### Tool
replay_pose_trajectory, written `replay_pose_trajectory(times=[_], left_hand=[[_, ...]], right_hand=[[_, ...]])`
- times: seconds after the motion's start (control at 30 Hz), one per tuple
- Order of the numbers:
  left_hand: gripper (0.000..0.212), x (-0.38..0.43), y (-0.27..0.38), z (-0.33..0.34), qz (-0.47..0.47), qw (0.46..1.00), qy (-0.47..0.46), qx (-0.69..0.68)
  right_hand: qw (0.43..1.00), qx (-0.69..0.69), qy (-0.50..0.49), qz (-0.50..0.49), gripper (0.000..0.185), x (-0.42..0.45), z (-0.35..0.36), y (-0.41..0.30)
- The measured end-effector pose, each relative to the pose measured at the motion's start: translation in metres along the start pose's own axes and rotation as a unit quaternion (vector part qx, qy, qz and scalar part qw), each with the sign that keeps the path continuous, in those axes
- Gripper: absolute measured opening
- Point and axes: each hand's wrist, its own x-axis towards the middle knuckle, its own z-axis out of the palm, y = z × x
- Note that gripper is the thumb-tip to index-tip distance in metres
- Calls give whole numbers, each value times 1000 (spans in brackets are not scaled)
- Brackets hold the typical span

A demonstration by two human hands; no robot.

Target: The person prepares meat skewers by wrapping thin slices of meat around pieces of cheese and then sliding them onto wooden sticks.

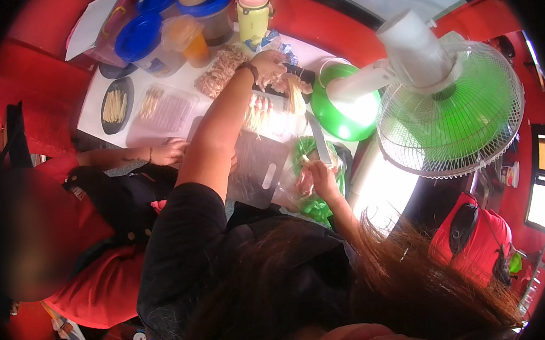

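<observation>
My left hand (269,68), with a dark band at the wrist, reaches across the table to pale raw meat pieces (278,83) on a dark tray. Whether its fingers grip a piece is hidden. Near it lie a bundle of wooden skewers (295,97) and several skewers with meat on them (259,108). My right hand (324,179) is over a green plastic bag (317,208) holding raw meat (304,179). A wide knife blade (318,138) ends just beyond its fingers; I cannot tell whether the hand holds it. A dark cutting board (256,169) lies between my arms.
A co-worker's hand (167,151) rests at the table's left. Beyond lie a heap of raw meat (223,69), a clear tray (173,113) and a black plate (108,127) with skewers. Blue-lidded tubs (140,37) stand behind. A green bucket (320,102) and fan (453,110) are at right.
</observation>
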Motion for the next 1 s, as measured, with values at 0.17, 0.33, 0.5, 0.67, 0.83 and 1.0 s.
replay_pose_trajectory(times=[0.17,0.33,0.5,0.67,0.83,1.0], left_hand=[[33,-3,-21,-4,61,991,12,114],[23,12,-20,12,54,997,-24,49],[26,10,2,13,87,943,-5,321],[38,-8,22,6,15,984,-51,170],[33,-12,28,6,-80,996,-38,-12],[27,-10,38,6,86,950,-6,300]], right_hand=[[999,38,-7,6,14,-3,-3,-6],[1000,14,8,25,15,-12,-12,-7],[999,15,10,38,17,-17,-10,0],[997,46,-1,57,17,-10,-11,-7],[993,52,-32,98,19,-5,-14,-18],[991,59,-47,112,19,-5,-9,-12]])
